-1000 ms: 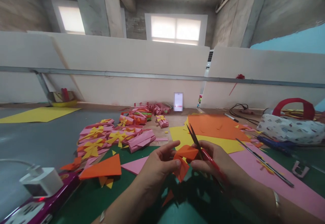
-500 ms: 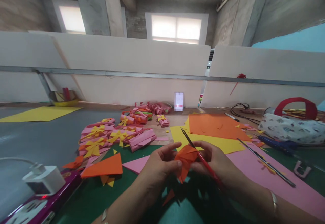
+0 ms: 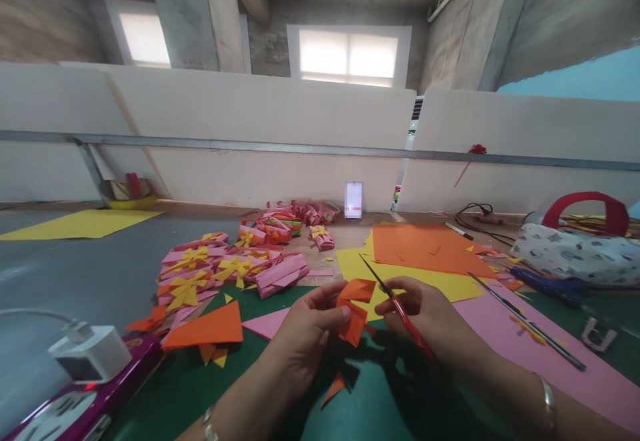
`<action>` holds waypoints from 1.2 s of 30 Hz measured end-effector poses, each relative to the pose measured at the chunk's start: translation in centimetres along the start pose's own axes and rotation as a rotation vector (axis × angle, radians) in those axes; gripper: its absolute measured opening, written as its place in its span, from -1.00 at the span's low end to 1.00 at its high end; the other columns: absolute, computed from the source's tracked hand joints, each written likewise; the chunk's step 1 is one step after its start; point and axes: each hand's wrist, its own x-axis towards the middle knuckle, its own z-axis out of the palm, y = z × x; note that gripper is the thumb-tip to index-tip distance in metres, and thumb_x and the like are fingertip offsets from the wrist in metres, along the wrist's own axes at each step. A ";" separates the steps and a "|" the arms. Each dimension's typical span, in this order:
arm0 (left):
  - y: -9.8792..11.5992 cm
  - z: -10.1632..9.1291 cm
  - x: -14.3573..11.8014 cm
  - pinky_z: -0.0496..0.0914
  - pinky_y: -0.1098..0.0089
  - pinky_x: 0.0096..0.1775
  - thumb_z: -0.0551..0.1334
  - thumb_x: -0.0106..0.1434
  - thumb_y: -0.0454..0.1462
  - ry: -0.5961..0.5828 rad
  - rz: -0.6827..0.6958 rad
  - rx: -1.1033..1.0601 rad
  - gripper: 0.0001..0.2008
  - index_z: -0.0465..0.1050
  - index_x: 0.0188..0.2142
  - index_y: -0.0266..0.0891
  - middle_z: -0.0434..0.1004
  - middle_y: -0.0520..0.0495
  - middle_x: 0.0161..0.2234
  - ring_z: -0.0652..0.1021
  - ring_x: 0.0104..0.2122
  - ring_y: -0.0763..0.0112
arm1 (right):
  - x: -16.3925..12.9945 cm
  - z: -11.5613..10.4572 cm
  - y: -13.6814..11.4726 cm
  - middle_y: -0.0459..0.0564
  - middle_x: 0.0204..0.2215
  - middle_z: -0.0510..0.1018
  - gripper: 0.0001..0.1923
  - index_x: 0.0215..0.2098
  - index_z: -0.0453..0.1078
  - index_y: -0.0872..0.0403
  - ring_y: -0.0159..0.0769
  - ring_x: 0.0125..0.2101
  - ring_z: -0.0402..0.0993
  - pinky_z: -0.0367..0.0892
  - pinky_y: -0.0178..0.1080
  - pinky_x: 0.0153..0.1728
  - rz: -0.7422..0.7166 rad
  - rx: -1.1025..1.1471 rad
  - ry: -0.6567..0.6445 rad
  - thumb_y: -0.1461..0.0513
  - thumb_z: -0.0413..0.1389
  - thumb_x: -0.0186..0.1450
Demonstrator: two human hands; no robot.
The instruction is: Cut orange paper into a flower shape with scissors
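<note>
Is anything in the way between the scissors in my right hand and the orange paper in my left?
Nothing visible is. The scissors in your right hand are close beside the orange paper in your left hand; whether they touch, I can't tell. The yellow sheet seen there lies behind them.

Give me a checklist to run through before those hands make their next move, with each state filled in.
1. Left hand has hold of the orange paper: ok, pinched between thumb and fingers.
2. Right hand has hold of the red-handled scissors: ok.
3. Scissor tips point away from the body: ok, they point forward.
4. Blades free of the orange paper: cannot tell, they pass very close to its edge.
5. Loose offcuts removed from beneath the hands: not ok, an orange scrap lies on the green mat.
6. White charger away from both hands: ok, it sits far left.
</note>
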 end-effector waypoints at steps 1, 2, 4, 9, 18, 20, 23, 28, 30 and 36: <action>0.0 0.1 0.0 0.47 0.31 -0.26 0.23 -0.03 -0.60 0.025 0.004 -0.009 -0.51 0.39 -0.07 -0.34 0.58 -0.22 -0.27 0.59 -0.39 0.32 | -0.1 0.0 -0.3 -0.08 -0.42 0.56 -0.53 -0.15 0.32 0.11 -0.37 -0.50 0.44 0.33 -0.33 -0.46 -0.019 -0.003 0.030 0.27 0.28 -0.02; 0.0 0.1 0.0 0.46 0.30 -0.26 0.23 -0.03 -0.60 0.035 0.016 -0.016 -0.51 0.39 -0.08 -0.33 0.58 -0.21 -0.27 0.59 -0.39 0.32 | -0.3 0.0 -0.5 -0.09 -0.42 0.56 -0.54 -0.15 0.31 0.11 -0.40 -0.53 0.42 0.33 -0.33 -0.46 -0.042 0.004 0.052 0.25 0.28 -0.01; -0.2 0.2 -0.1 0.46 0.31 -0.25 0.25 -0.04 -0.59 0.017 0.047 -0.014 -0.53 0.40 -0.10 -0.33 0.58 -0.19 -0.28 0.59 -0.38 0.32 | -0.6 0.2 -0.6 -0.11 -0.45 0.56 -0.55 -0.16 0.32 0.10 -0.44 -0.59 0.38 0.32 -0.35 -0.51 -0.062 0.033 0.049 0.22 0.30 -0.01; -1.2 0.0 -0.3 0.44 0.31 -0.23 0.31 -0.09 -0.54 -0.066 0.082 0.049 -0.53 0.42 -0.13 -0.31 0.55 -0.17 -0.27 0.59 -0.35 0.30 | -0.6 1.3 0.5 -0.13 -0.54 0.55 -0.56 -0.22 0.35 0.11 -0.44 -0.60 0.36 0.28 -0.39 -0.56 -0.068 0.147 -0.045 0.23 0.34 -0.05; -1.0 -0.4 0.2 0.43 0.37 -0.31 0.33 -0.05 -0.45 -0.069 0.050 0.195 -0.59 0.44 -0.14 -0.31 0.54 -0.09 -0.39 0.59 -0.40 0.31 | -0.5 1.1 0.3 -0.13 -0.50 0.54 -0.58 -0.23 0.35 0.10 -0.38 -0.53 0.45 0.32 -0.38 -0.51 -0.027 0.111 -0.028 0.30 0.31 -0.05; -0.9 -0.4 0.2 0.42 0.40 -0.36 0.33 -0.05 -0.46 -0.053 0.054 0.240 -0.59 0.44 -0.14 -0.31 0.54 -0.07 -0.41 0.58 -0.44 0.36 | -0.6 1.0 0.2 -0.11 -0.49 0.55 -0.60 -0.23 0.35 0.10 -0.37 -0.51 0.46 0.32 -0.37 -0.50 -0.036 0.098 -0.040 0.31 0.29 -0.05; -1.0 -0.4 0.1 0.39 0.44 -0.42 0.34 -0.06 -0.46 -0.058 0.051 0.295 -0.55 0.42 -0.12 -0.30 0.53 -0.04 -0.46 0.56 -0.50 0.41 | -0.6 1.1 0.1 -0.10 -0.47 0.55 -0.60 -0.23 0.35 0.09 -0.39 -0.54 0.43 0.29 -0.38 -0.52 -0.033 0.081 -0.049 0.29 0.30 -0.05; -1.0 -0.5 0.1 0.42 0.40 -0.41 0.32 -0.09 -0.48 -0.079 0.030 0.282 -0.52 0.41 -0.11 -0.30 0.55 -0.07 -0.46 0.58 -0.49 0.34 | -0.8 0.6 -0.6 -0.11 -0.50 0.52 -0.57 -0.17 0.37 0.09 -0.37 -0.54 0.39 0.28 -0.34 -0.50 -0.026 0.002 -0.087 0.19 0.29 -0.01; -0.7 -0.4 0.0 0.43 0.40 -0.39 0.30 -0.09 -0.50 -0.032 0.032 0.221 -0.53 0.41 -0.12 -0.31 0.55 -0.07 -0.46 0.57 -0.49 0.35 | -0.8 -0.1 -1.1 -0.11 -0.51 0.48 -0.61 -0.15 0.39 0.09 -0.36 -0.52 0.36 0.25 -0.33 -0.50 -0.064 -0.084 -0.114 0.16 0.25 0.07; 0.7 -0.4 0.1 0.39 0.48 -0.45 0.26 -0.05 -0.50 0.169 0.032 0.098 -0.52 0.34 -0.08 -0.29 0.57 -0.15 -0.31 0.54 -0.49 0.45 | -0.5 -3.2 -2.0 -0.14 -0.55 0.37 -0.80 -0.33 0.48 0.07 -0.35 -0.50 0.24 0.19 -0.31 -0.45 -0.161 -0.451 -0.222 0.15 0.21 0.10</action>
